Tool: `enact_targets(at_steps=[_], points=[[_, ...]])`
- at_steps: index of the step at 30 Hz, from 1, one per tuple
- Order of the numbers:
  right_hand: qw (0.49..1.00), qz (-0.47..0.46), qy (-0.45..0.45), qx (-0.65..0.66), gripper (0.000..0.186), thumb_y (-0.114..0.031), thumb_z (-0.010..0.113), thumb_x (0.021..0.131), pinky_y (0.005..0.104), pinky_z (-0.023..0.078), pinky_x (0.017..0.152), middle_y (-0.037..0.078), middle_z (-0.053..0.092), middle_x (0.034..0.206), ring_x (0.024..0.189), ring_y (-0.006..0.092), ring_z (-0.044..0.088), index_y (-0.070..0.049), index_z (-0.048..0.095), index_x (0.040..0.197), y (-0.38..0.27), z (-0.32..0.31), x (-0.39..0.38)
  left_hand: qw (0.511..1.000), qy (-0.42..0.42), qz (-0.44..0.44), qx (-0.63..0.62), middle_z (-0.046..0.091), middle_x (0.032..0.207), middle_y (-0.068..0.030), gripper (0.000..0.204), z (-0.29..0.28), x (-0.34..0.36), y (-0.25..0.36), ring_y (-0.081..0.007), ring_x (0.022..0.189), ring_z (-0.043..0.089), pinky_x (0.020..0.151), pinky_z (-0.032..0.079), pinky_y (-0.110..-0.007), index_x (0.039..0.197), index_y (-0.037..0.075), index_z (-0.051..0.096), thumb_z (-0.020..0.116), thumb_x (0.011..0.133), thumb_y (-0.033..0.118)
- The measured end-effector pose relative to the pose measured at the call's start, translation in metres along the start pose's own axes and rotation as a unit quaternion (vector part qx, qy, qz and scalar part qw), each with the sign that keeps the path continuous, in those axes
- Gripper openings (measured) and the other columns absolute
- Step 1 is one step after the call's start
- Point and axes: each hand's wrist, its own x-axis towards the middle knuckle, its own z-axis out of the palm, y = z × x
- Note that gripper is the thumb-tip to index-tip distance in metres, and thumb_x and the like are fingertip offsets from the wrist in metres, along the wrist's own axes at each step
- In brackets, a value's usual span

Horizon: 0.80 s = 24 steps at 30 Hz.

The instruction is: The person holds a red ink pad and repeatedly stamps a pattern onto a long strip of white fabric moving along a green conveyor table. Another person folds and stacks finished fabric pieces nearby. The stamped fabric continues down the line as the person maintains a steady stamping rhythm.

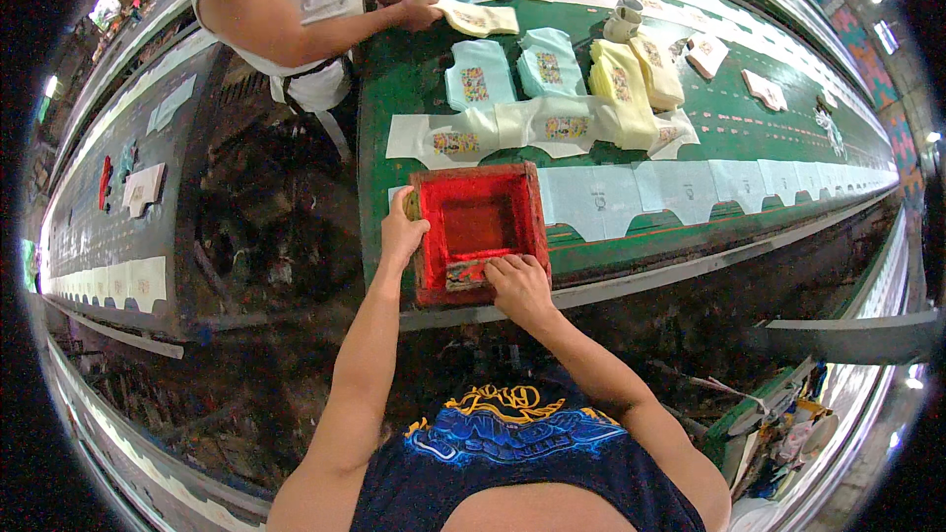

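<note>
I see my left hand (402,229) with fingers clamped on the red frame (477,232) at its 9 o'clock edge, on the green worktop (414,89), my right hand (516,281) clamped on the squeegee (465,273) at 6 o'clock, so I should pull evenly and keep the frame flat.

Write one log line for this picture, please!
left hand: grips red frame edge | right hand: holds squeegee inside frame | table: green
</note>
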Motion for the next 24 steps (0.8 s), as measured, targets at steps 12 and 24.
enact_targets(at_steps=[12,24], points=[[0.999,0.010,-0.028,-0.040,0.019,-0.016,0.073,0.075,0.0470,0.054,0.083,0.008,0.073,0.096,0.098,0.0281,0.071,-0.011,0.072,0.094,0.064,-0.001,0.126,0.999,-0.002,0.029,0.035,0.075,0.107,-0.0186,0.078,-0.001,0.002,-0.006,-0.0340,0.092,0.074,0.080,0.057,-0.043,0.147,0.023,0.049,0.076,0.076,0.006],[1.000,-0.008,-0.003,-0.023,0.021,-0.015,0.065,0.084,0.0475,0.050,0.090,0.005,0.069,0.101,0.103,0.0251,0.066,-0.010,0.070,0.104,-0.005,0.012,0.003,0.998,0.004,-0.005,-0.056,0.072,0.122,-0.0202,0.076,0.007,0.006,-0.014,-0.0381,0.113,0.069,0.096,0.054,-0.045,0.145,0.022,0.053,0.073,0.073,0.005]])
